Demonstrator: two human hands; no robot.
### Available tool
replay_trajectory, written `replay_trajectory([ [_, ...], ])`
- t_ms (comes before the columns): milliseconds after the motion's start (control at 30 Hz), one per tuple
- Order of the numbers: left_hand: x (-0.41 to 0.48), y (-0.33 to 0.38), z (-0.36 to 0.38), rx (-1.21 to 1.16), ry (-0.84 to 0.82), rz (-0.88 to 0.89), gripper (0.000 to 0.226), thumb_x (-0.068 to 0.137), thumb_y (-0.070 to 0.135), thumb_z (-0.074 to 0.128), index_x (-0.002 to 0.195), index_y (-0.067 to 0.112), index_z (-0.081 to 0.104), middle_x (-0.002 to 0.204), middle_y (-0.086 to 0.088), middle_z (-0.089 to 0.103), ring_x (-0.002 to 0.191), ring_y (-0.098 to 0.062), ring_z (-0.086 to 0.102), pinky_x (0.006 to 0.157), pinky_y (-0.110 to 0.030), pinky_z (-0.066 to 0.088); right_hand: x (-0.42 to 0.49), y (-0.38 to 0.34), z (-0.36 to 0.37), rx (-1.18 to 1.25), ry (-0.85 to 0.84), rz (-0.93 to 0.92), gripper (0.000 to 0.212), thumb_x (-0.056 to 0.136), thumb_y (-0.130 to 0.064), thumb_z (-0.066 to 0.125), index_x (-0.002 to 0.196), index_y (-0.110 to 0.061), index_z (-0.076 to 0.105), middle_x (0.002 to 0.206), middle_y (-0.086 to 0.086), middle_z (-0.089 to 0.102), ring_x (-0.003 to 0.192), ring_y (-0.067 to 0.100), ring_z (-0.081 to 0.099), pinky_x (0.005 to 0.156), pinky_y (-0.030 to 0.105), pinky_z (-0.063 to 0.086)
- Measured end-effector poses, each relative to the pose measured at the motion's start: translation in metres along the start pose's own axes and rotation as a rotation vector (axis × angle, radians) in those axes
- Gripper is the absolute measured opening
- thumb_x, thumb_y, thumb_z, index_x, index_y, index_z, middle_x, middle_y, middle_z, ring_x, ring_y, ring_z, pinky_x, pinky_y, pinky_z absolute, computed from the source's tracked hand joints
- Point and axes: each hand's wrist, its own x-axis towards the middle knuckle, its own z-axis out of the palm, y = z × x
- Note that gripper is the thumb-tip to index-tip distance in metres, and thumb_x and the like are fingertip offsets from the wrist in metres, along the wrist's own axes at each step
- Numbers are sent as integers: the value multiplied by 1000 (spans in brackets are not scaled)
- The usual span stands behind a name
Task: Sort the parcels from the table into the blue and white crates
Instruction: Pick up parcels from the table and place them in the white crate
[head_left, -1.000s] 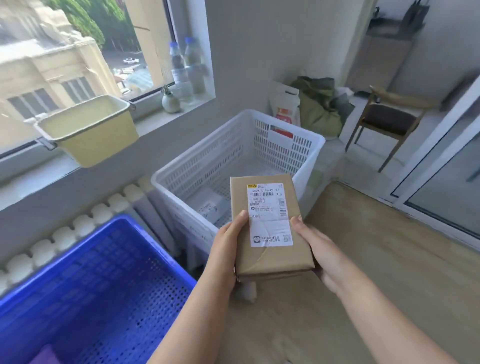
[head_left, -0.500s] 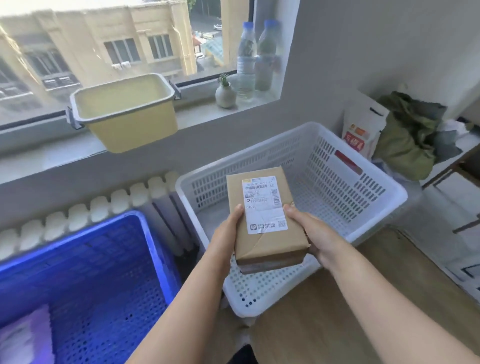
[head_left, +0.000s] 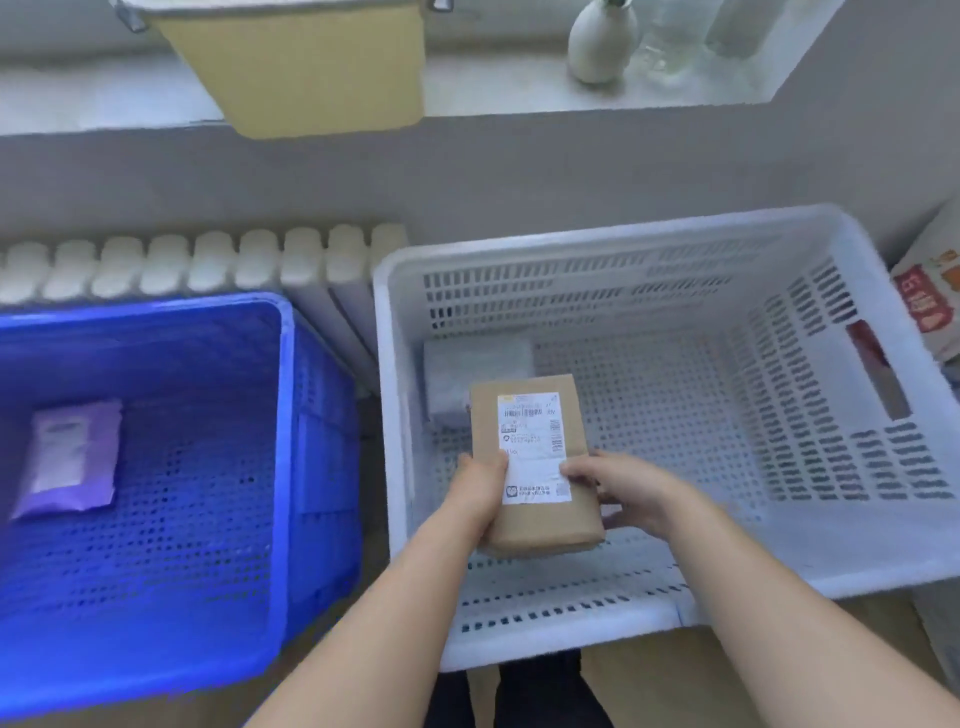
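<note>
Brown cardboard parcel (head_left: 535, 467) gripped at its near end by left hand (head_left: 480, 491) and right hand (head_left: 618, 486), held over the white crate (head_left: 779, 561), grey packet (head_left: 470, 379) inside beyond, blue crate (head_left: 283, 467) alongside holding a purple pouch (head_left: 67, 457).

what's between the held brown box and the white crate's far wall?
Head view: a pale grey parcel lies on the white crate floor there, its near corner hidden by the brown box held in the left hand and right hand.
</note>
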Motion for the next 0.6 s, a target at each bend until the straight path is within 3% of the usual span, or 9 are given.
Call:
replay_trajectory([
  [67,23,-20,9,-7,88,-81,83,63,56,44,134,13,48,128,-9,60,109,-29,62,98,-45,50,22,4,0,-112,-59,51,20,96,-27,57,114,-20,64,107,1,69,100,24,63,97,46,51],
  [100,23,-22,11,-9,102,-131,84,65,56,44,136,12,45,136,-11,53,116,-31,57,103,-42,45,29,5,2,-156,-77,66,23,95,-27,59,116,-21,62,110,2,69,104,25,63,99,46,52],
  [167,17,-23,14,13,162,-189,67,89,42,46,145,7,33,149,-12,36,128,-34,47,106,-32,34,49,10,8,-231,-110,88,34,93,-27,59,126,-22,55,116,0,67,107,23,62,97,46,52],
  [233,27,-31,17,64,225,-236,55,101,23,40,148,0,26,155,-17,26,135,-34,40,108,-36,37,65,17,16,-281,-128,101,38,93,-25,57,130,-24,49,121,-1,64,109,21,60,92,43,51],
  [367,57,-50,22,143,305,-202,49,102,14,39,148,2,27,147,-19,39,118,-34,54,86,-34,47,96,24,32,-293,-156,115,41,95,-22,53,134,-25,42,127,0,62,114,23,59,96,45,49],
  [467,72,-59,20,177,313,-114,54,98,12,38,150,9,26,142,-16,50,116,-35,58,94,-45,53,112,24,39,-219,-144,114,39,98,-19,49,136,-22,39,126,4,62,113,26,60,101,50,49],
  [600,78,-62,14,324,336,-43,63,98,10,37,157,17,16,157,-9,34,135,-31,44,107,-46,44,128,21,45,-220,-123,116,43,103,-22,48,144,-16,36,119,4,59,105,26,58,95,47,52],
])
